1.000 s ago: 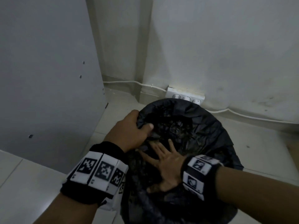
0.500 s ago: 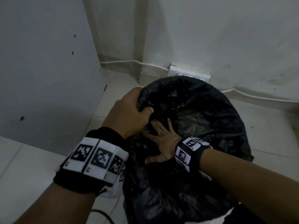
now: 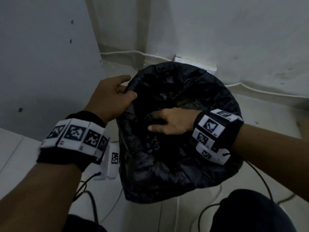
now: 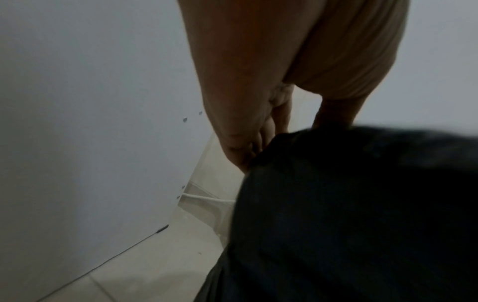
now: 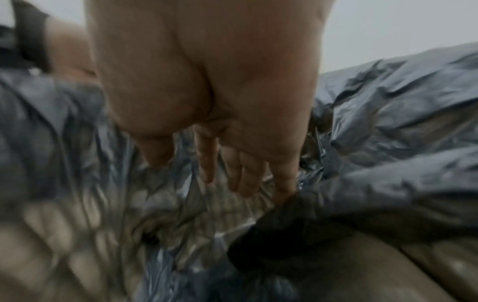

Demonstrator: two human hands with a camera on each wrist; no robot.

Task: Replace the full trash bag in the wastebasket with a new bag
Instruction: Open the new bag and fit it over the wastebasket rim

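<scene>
A black trash bag lines the wastebasket and drapes over it, so the basket itself is hidden. My left hand pinches the bag's rim on the left side, thumb inside and fingers outside; in the left wrist view the left hand curls round the dark edge of the bag. My right hand reaches into the bag's mouth from the right. Its fingers are straight and press on the crinkled plastic of the bag.
A grey cabinet panel stands close on the left. Behind the bag, a white power strip and a white cable run along the wall. Black cables trail on the tiled floor near my knee.
My right hand has turned from pointing away from me to pointing left, and has shifted toward the right side of the bag's mouth. The left hand keeps its hold on the rim.
</scene>
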